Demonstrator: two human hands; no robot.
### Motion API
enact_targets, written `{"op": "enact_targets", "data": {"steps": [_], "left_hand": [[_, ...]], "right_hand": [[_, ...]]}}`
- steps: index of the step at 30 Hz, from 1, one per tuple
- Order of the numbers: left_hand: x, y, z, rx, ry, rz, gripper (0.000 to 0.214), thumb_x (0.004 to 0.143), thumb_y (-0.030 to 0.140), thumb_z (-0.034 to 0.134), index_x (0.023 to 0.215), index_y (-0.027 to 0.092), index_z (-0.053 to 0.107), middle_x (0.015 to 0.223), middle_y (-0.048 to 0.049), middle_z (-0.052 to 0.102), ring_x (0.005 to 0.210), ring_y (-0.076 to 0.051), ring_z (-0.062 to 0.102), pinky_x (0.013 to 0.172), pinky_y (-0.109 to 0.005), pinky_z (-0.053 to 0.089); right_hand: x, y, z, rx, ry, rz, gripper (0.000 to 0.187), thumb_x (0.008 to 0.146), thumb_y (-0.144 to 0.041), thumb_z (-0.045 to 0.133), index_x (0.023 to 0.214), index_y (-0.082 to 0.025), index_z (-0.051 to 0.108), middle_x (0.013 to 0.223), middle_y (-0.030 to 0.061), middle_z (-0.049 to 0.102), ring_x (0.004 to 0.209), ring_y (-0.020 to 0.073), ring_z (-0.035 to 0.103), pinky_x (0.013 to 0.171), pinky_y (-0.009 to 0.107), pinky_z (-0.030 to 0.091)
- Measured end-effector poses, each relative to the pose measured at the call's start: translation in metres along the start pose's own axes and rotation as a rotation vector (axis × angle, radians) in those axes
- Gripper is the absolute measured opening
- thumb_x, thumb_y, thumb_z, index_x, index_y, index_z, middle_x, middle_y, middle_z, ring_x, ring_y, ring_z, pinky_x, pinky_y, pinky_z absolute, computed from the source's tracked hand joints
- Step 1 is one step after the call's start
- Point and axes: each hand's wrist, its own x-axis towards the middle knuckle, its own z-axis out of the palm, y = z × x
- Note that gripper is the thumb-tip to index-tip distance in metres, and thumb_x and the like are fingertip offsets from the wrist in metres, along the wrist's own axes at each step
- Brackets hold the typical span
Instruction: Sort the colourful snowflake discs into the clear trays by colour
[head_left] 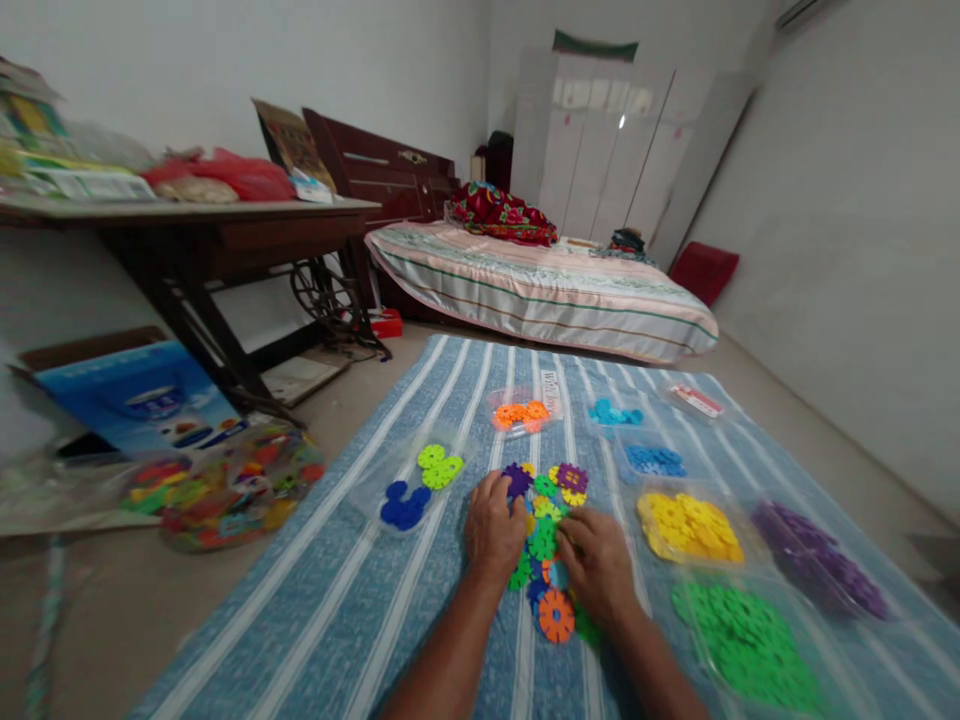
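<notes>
A pile of colourful notched plastic discs (pixel 543 540) lies on the striped cloth between my two hands. My left hand (pixel 493 525) is on the pile's left side, its curled fingers and thumb at the edge of a purple notched disc (pixel 517 481). On the other side, my right hand (pixel 598 558) bends its fingers inward against the green discs; its fingertips are partly hidden, and what they pinch cannot be made out. An orange notched disc (pixel 556 615) lies at the near end, and another purple disc (pixel 572 477) at the far end.
Clear trays hold yellow discs (pixel 690 527), green discs (pixel 754 640), purple discs (pixel 821 560) and blue discs (pixel 655 460) on the right. To the left, a clear tray (pixel 367 488) has lime and dark blue discs. Orange discs (pixel 523 415) sit farther back. A bed (pixel 540 285) stands beyond.
</notes>
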Motion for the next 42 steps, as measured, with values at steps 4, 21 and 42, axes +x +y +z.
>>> {"op": "enact_targets", "data": {"steps": [4, 21, 42], "left_hand": [[0.001, 0.002, -0.002, 0.006, -0.017, -0.002, 0.027, 0.081, 0.023, 0.053, 0.104, 0.019, 0.066, 0.117, -0.0107, 0.065, 0.111, -0.026, 0.058, 0.097, -0.041, 0.048], [0.0, 0.006, -0.008, -0.007, -0.063, 0.017, 0.028, 0.079, 0.029, 0.061, 0.104, 0.017, 0.065, 0.119, -0.0118, 0.063, 0.11, -0.026, 0.057, 0.098, -0.04, 0.046], [0.002, 0.01, -0.012, 0.024, -0.126, -0.03, 0.021, 0.08, 0.018, 0.056, 0.098, 0.015, 0.067, 0.12, -0.0098, 0.064, 0.111, -0.024, 0.056, 0.1, -0.036, 0.045]], "right_hand": [[-0.004, -0.014, -0.001, -0.035, -0.067, -0.074, 0.018, 0.087, -0.028, 0.053, 0.089, -0.026, 0.071, 0.1, 0.0057, 0.066, 0.094, 0.021, 0.059, 0.085, 0.038, 0.045], [0.066, 0.048, 0.016, -0.194, -0.055, 0.347, 0.028, 0.085, -0.028, 0.048, 0.092, -0.021, 0.074, 0.083, 0.0068, 0.071, 0.073, 0.0187, 0.063, 0.06, 0.025, 0.039], [0.084, 0.018, 0.007, -0.481, -0.288, 0.225, 0.021, 0.088, -0.021, 0.049, 0.099, -0.017, 0.067, 0.102, 0.0105, 0.064, 0.103, 0.0235, 0.054, 0.086, 0.031, 0.037]]}}
